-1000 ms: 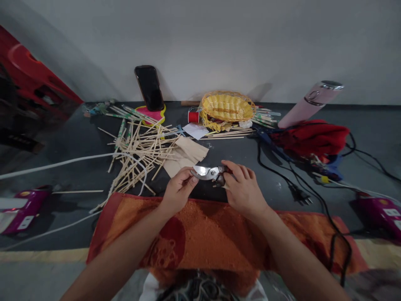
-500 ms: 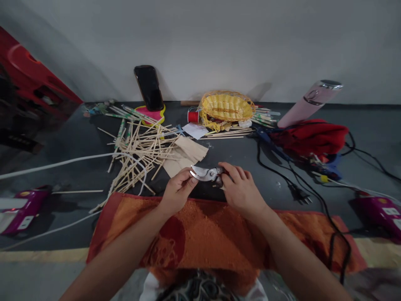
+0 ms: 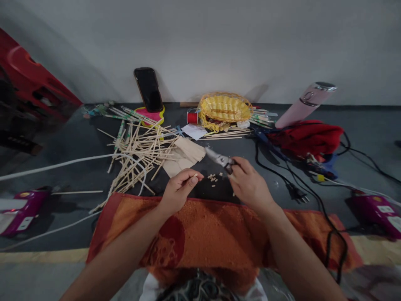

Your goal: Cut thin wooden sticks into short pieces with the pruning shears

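Observation:
My right hand (image 3: 250, 182) is wrapped round the handles of a pair of pruning shears (image 3: 222, 159), whose metal blades point up and to the left. To their left, my left hand (image 3: 178, 188) pinches a small piece of wooden stick (image 3: 196, 175) between thumb and fingertips; most of it is hidden. Several short cut stick pieces (image 3: 212, 178) lie on the dark table between the hands. Beyond my left hand is a heap of thin wooden sticks (image 3: 140, 146), with flat tan paper or wood sheets (image 3: 189, 149) beside it.
An orange towel (image 3: 213, 234) covers the near edge. Behind stand a phone (image 3: 148, 90), a yellow basket (image 3: 225, 108), a red thread spool (image 3: 192, 117) and a pink flask (image 3: 305, 104). A red cloth (image 3: 307, 138) and black cables (image 3: 290, 184) lie right; purple devices (image 3: 377, 213) sit at both sides.
The shears have moved away from my left hand, to the right and upward, with my right hand. Short cut pieces on the table now show where the shears were.

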Demonstrator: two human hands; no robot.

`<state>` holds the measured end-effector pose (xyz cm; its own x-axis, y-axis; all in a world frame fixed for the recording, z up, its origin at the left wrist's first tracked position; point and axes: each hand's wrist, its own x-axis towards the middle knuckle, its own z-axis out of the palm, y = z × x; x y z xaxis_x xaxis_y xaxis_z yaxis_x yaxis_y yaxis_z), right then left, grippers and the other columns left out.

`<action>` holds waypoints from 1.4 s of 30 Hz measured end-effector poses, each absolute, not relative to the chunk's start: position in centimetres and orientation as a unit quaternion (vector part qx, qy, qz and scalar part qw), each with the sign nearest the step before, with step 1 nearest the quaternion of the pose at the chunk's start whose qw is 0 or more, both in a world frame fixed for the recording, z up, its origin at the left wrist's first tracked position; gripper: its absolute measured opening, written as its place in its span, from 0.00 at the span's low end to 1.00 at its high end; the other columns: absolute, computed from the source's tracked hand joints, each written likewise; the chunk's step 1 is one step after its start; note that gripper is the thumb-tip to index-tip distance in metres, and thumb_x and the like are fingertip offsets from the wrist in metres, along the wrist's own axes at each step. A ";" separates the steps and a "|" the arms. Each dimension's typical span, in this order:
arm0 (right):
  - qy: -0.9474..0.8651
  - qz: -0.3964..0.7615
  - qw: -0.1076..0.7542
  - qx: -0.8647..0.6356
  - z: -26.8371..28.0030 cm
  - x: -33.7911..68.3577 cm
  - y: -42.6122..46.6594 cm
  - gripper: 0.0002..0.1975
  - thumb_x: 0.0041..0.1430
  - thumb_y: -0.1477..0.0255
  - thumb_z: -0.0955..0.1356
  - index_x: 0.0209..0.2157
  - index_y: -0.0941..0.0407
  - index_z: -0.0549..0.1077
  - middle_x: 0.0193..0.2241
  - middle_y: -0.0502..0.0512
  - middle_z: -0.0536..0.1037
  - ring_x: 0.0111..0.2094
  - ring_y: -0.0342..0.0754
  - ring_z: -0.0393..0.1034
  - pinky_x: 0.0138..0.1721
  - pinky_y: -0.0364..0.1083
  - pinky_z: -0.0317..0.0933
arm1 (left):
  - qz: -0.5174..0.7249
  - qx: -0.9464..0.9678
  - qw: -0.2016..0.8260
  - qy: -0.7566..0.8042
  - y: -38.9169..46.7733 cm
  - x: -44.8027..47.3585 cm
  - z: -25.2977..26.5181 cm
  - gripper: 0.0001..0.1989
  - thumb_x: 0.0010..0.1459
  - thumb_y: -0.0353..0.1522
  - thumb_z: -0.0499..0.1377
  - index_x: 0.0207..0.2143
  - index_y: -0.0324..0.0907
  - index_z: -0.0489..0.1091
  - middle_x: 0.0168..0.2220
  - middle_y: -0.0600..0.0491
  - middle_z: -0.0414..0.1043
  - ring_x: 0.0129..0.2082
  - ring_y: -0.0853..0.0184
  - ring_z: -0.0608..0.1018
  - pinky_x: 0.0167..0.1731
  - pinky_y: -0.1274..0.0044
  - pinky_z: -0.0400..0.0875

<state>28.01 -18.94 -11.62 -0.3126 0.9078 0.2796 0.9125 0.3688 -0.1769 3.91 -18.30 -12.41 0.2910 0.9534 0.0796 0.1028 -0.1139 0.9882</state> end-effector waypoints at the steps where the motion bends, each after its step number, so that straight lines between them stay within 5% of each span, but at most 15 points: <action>1: -0.786 -0.015 0.186 -0.590 -11.9 28.7 -18.6 0.10 0.61 0.75 0.62 0.44 0.57 0.69 0.52 0.62 0.67 0.51 0.55 0.64 0.50 0.51 0.62 | 0.412 0.611 0.522 0.429 -18.3 4.0 -12.4 0.13 0.62 0.39 0.55 0.40 0.40 0.74 0.33 0.51 0.72 0.32 0.68 0.72 0.34 0.78 0.64; 6: -0.725 -0.010 0.207 -0.657 -14.2 31.9 -17.1 0.11 0.56 0.70 0.68 0.42 0.56 0.70 0.52 0.62 0.69 0.50 0.58 0.65 0.49 0.56 0.62 | 0.414 0.574 0.561 0.429 -18.4 4.3 -12.5 0.16 0.61 0.39 0.55 0.48 0.42 0.68 0.28 0.54 0.72 0.29 0.69 0.70 0.32 0.79 0.63; 13: -0.729 0.019 0.220 -0.648 -12.8 32.2 -17.5 0.10 0.58 0.72 0.67 0.43 0.56 0.72 0.47 0.61 0.74 0.49 0.56 0.67 0.48 0.56 0.61 | 0.403 0.575 0.560 0.440 -18.3 4.4 -12.7 0.12 0.60 0.39 0.56 0.42 0.42 0.68 0.26 0.54 0.72 0.23 0.72 0.67 0.25 0.80 0.59; 20: -0.798 0.310 0.102 -0.507 -10.1 31.9 -19.7 0.12 0.55 0.78 0.66 0.40 0.52 0.74 0.31 0.48 0.77 0.30 0.44 0.71 0.31 0.42 0.62 | 0.388 0.578 0.560 0.450 -18.2 4.3 -12.8 0.11 0.61 0.38 0.55 0.42 0.42 0.68 0.27 0.55 0.72 0.22 0.73 0.64 0.23 0.81 0.57; 27: -0.832 0.256 0.090 -0.483 -11.3 31.4 -19.2 0.06 0.57 0.78 0.66 0.30 0.54 0.73 0.31 0.50 0.76 0.33 0.45 0.71 0.35 0.44 0.63 | 0.405 0.522 0.610 0.438 -18.1 4.6 -13.0 0.16 0.60 0.39 0.56 0.48 0.42 0.66 0.30 0.53 0.72 0.20 0.75 0.61 0.20 0.81 0.56; 34: -0.822 0.236 0.244 -0.457 -10.9 27.4 -19.7 0.07 0.65 0.72 0.62 0.38 0.55 0.72 0.37 0.54 0.76 0.39 0.45 0.71 0.42 0.45 0.64 | 0.357 0.570 0.579 0.461 -18.7 4.7 -13.0 0.13 0.60 0.39 0.56 0.42 0.41 0.68 0.34 0.50 0.77 0.19 0.75 0.65 0.20 0.81 0.59; 42: -0.814 0.210 0.307 -0.447 -11.7 24.4 -20.5 0.07 0.66 0.70 0.63 0.35 0.55 0.71 0.34 0.54 0.76 0.37 0.46 0.70 0.41 0.44 0.63 | 0.307 0.647 0.551 0.427 -19.1 4.8 -12.3 0.10 0.61 0.37 0.56 0.38 0.41 0.72 0.35 0.52 0.76 0.36 0.67 0.76 0.38 0.77 0.67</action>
<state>24.41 -20.49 -11.69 -0.4119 0.8564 0.3114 0.5995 0.5120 -0.6152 4.84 -19.13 -12.29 0.4461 0.8920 -0.0734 0.2142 -0.0268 0.9764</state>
